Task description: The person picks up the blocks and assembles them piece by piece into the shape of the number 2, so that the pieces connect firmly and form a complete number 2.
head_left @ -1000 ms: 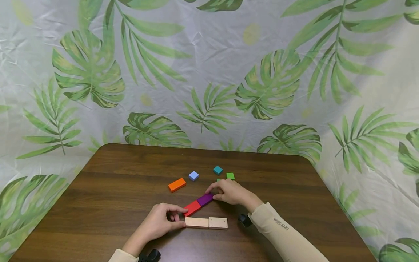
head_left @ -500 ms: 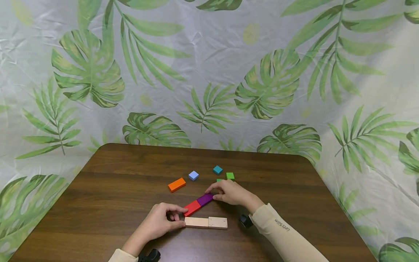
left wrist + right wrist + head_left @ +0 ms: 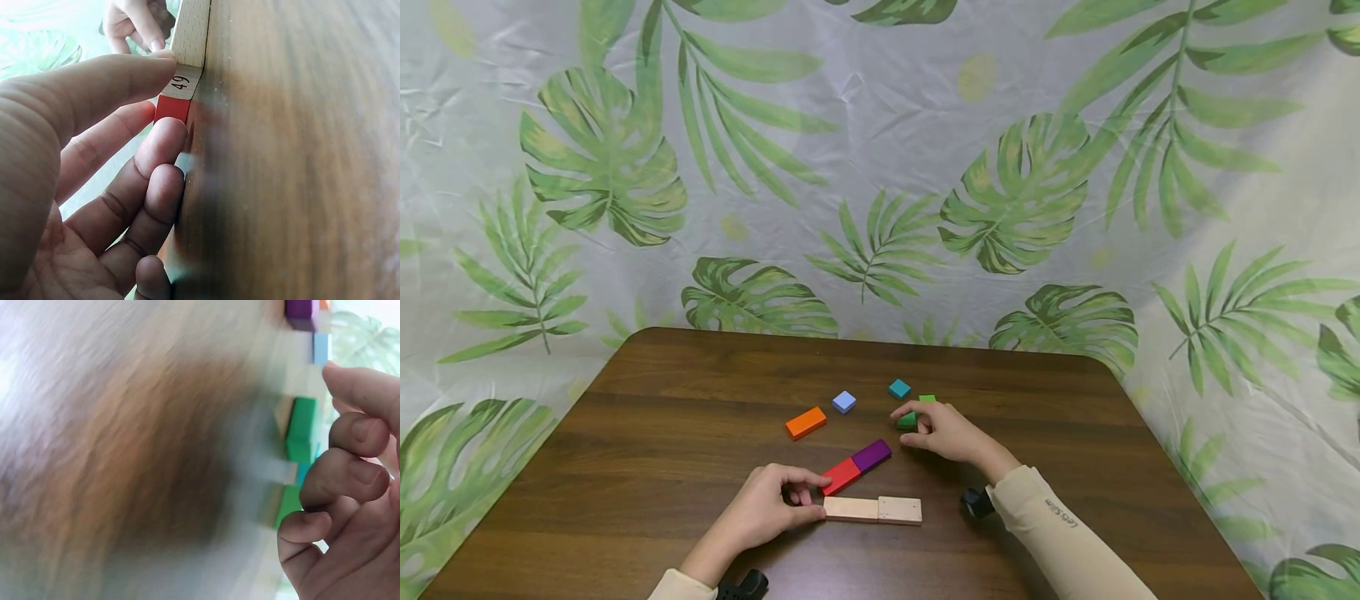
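Observation:
My left hand (image 3: 769, 506) is at the left ends of two blocks that meet in a V: its thumb touches a plain wooden block (image 3: 180, 82) marked 49, and its index finger touches a red block (image 3: 840, 477). Both blocks lie between that thumb and finger. A purple block (image 3: 872, 456) continues the red one, and a second wooden block (image 3: 899, 511) abuts the first. Past the purple block, my right hand (image 3: 951, 433) hovers with thumb and index finger spread beside a dark green block (image 3: 303, 428); it holds nothing.
Farther back lie an orange block (image 3: 806, 423), a light blue block (image 3: 844, 402), a teal block (image 3: 899, 388) and a light green block (image 3: 928, 398), partly behind the right hand. All stand on a dark wooden table (image 3: 700, 383) before a leaf-patterned curtain (image 3: 895, 125).
My right hand has let go of the purple block's far end and moved back and right to the dark green block. The left hand has stayed in place.

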The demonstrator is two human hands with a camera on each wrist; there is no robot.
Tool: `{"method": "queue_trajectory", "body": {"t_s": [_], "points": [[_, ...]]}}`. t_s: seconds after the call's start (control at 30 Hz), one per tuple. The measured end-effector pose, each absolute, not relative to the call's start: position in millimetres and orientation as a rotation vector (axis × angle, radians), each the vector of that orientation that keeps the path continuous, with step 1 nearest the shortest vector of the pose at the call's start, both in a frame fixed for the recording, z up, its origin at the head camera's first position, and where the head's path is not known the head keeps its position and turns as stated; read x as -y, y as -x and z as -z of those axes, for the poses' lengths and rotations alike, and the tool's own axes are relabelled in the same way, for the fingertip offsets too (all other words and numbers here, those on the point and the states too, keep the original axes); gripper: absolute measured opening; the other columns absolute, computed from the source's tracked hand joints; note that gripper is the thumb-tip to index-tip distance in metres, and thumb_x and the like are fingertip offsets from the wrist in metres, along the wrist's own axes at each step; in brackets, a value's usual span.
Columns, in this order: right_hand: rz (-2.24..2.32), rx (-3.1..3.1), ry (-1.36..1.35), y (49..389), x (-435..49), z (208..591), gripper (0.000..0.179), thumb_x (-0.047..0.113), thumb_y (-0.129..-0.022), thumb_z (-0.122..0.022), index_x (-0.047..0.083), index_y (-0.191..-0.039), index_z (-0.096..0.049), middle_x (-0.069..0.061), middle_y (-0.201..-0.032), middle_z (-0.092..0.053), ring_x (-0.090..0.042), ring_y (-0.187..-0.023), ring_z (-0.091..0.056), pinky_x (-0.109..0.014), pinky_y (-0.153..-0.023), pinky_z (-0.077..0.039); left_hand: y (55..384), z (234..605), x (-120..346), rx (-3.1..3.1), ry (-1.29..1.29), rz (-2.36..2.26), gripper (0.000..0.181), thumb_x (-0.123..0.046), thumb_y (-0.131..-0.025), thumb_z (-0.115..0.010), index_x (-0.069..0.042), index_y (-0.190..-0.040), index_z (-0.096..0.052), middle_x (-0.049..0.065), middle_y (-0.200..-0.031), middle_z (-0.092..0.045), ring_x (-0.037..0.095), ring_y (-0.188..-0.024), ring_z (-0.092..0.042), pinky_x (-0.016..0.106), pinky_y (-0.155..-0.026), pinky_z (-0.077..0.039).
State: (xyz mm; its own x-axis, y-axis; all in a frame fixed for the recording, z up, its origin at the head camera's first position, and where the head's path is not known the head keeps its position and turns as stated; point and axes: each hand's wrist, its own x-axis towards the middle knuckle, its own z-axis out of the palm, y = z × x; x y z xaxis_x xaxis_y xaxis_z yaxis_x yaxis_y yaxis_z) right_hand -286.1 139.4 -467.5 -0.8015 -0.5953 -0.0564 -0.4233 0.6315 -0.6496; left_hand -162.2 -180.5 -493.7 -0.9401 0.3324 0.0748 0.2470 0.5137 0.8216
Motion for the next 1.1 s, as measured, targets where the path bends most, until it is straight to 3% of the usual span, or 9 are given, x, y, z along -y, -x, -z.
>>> {"method": "queue_trajectory", "body": {"t_s": [0.5, 1.1], "points": [[1.092, -2.652, 0.658, 296, -155, 481, 0.034, 0.019, -0.103, -0.074, 0.012, -0.136, -0.068, 0.007, -0.057, -0.039, -0.009, -0.052, -0.033, -0.023, -0.055, -0.032, 161, 493, 181, -2.624, -0.511, -1.466, 0.031, -0.020, -0.084, -0.093, -0.015, -0.114, -0.084, -0.007, -0.075, -0.070, 0.002, -0.069, -0.057, 0.021, -0.062, -0.047], [1.042, -2.672, 0.637, 298, -155, 483, 0.032, 0.021, -0.104, -0.073, 0.014, -0.135, -0.070, 0.006, -0.057, -0.040, -0.010, -0.052, -0.034, -0.023, -0.055, -0.032, 161, 492, 181, -2.631, -0.515, -1.450, 0.031, -0.021, -0.084, -0.093, -0.015, -0.114, -0.084, -0.007, -0.075, -0.070, 0.002, -0.068, -0.057, 0.021, -0.061, -0.046]]}}
